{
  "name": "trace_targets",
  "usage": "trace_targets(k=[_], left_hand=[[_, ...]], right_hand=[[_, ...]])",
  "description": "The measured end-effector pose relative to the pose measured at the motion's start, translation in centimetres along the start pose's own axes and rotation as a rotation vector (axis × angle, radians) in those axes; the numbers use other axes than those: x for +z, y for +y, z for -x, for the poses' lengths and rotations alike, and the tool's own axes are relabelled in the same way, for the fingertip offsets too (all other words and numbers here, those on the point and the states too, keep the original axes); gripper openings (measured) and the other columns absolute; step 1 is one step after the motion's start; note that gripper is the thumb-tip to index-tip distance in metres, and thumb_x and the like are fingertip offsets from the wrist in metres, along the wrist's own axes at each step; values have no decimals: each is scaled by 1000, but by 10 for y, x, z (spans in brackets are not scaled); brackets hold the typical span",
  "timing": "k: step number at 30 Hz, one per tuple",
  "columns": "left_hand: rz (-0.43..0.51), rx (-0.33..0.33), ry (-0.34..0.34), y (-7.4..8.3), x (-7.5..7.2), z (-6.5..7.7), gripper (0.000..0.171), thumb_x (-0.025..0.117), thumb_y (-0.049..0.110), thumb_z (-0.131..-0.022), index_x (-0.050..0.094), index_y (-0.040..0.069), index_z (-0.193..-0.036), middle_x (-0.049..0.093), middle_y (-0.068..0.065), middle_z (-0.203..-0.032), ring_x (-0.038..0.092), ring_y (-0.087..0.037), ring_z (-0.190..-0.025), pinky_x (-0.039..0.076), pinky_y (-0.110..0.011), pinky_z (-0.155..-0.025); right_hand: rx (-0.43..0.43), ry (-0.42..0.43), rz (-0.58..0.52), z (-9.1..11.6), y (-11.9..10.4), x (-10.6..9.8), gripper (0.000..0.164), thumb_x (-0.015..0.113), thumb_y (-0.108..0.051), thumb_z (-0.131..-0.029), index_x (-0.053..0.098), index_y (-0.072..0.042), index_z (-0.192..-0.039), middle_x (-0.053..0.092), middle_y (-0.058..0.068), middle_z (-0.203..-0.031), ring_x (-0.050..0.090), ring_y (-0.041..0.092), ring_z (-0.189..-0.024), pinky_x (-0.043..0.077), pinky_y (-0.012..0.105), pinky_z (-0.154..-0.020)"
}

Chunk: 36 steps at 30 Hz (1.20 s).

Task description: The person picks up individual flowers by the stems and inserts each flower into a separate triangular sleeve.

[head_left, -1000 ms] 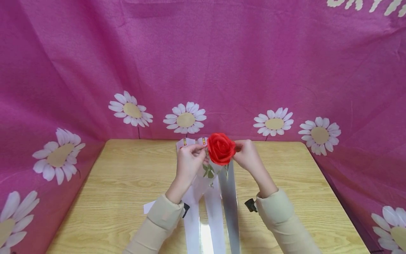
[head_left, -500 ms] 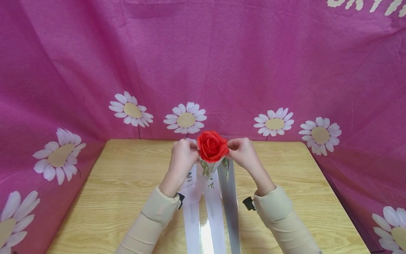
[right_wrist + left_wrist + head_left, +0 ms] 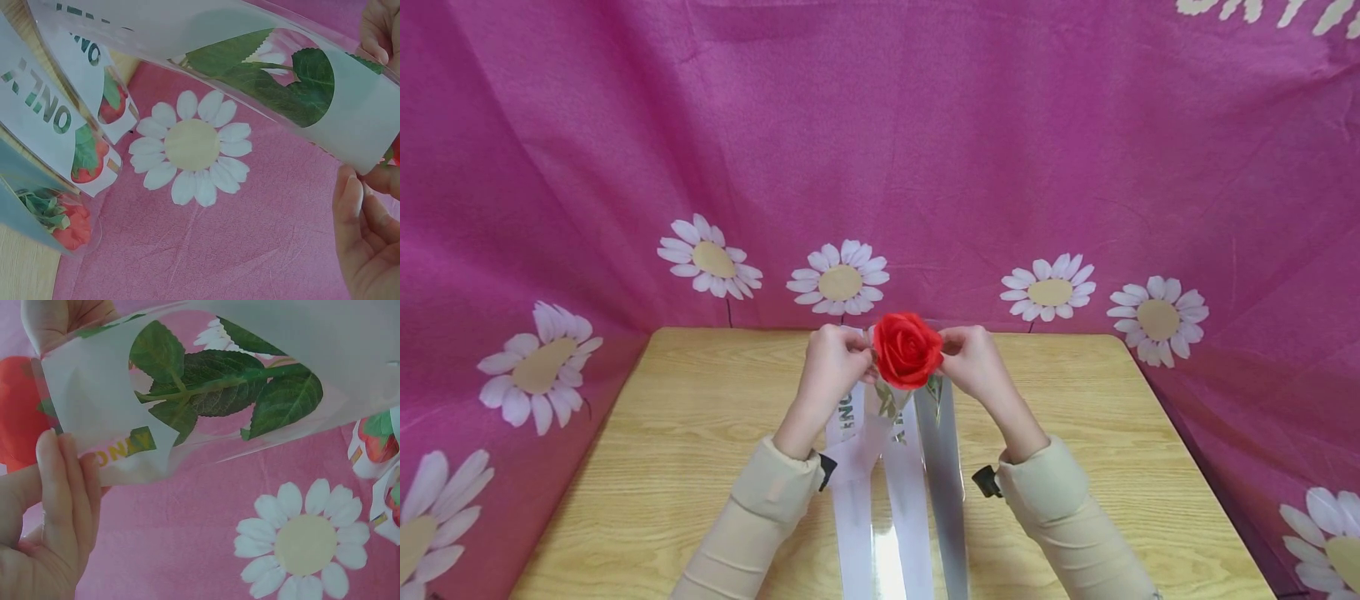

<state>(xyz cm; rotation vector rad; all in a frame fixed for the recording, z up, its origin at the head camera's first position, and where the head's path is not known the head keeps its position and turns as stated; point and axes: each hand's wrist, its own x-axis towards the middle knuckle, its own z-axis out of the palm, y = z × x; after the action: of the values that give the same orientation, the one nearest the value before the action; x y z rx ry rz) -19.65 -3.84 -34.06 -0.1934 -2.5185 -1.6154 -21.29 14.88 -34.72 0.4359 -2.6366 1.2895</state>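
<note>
A red rose (image 3: pixel 908 352) stands head up between my two hands over the table's far edge. Its green leaves (image 3: pixel 228 384) show through the window of a white and clear flower sleeve (image 3: pixel 81 387) printed with "ONLY". My left hand (image 3: pixel 831 362) pinches one side of the sleeve's top rim between thumb and fingers. On the opposite side, my right hand (image 3: pixel 976 360) pinches the rim just beside the bloom. In the right wrist view the right thumb and fingertips (image 3: pixel 351 194) meet at the sleeve's corner. The rose hides part of both hands' fingertips in the head view.
Two white sleeves (image 3: pixel 912 508) with wrapped red roses and a grey sleeve (image 3: pixel 943 500) with another lie lengthwise on the wooden table (image 3: pixel 700 433). A pink cloth (image 3: pixel 925 167) with printed daisies hangs round the back and sides.
Both hands and the rose shifted left early on, then the rose came slightly back right and down. The left hand has gone from fingers stretched at the rim to a closer pinch.
</note>
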Motion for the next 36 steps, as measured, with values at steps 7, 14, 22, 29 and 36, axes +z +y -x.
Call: trace_targets(k=[7,14,22,29,36], left_hand=[[103,-37,2,-1,0,-2,11,62,-1,-80,69,-9,-84,67,-19,-72,63,-20,-50,53,-26,-51],[33,-29,36,-2,0,-3,11,62,0,-80,70,-8,-82,67,-18,-73,64,-20,-52,53,-26,-54],[30,-34,49,-5,1,-4,11,63,0,-80,70,-7,-84,67,-17,-75,64,-20,-53,53,-26,-54],[69,-50,29,-2,1,-4,14,63,2,-81,69,-8,-89,67,-18,-78,64,-20,-53,53,-26,-53],[115,-60,19,1,0,-1,13,62,3,-81,68,-8,-87,66,-16,-71,63,-17,-50,53,-25,-52]], right_hand=[[-27,-23,-44,1,0,-1,12,58,6,-73,68,6,-80,66,14,-69,57,12,-60,46,22,-55],[-354,366,-190,6,-2,9,13,59,0,-84,68,6,-92,67,16,-84,62,21,-74,49,18,-70],[-1113,593,2,14,-9,24,23,54,-9,-88,66,10,-92,65,22,-93,62,34,-86,49,36,-84],[-1132,507,100,18,-6,32,26,54,-12,-88,66,9,-99,65,20,-103,61,34,-95,47,41,-88],[-1033,491,94,19,5,38,29,54,-14,-89,64,8,-104,64,19,-107,60,34,-99,44,39,-92]])
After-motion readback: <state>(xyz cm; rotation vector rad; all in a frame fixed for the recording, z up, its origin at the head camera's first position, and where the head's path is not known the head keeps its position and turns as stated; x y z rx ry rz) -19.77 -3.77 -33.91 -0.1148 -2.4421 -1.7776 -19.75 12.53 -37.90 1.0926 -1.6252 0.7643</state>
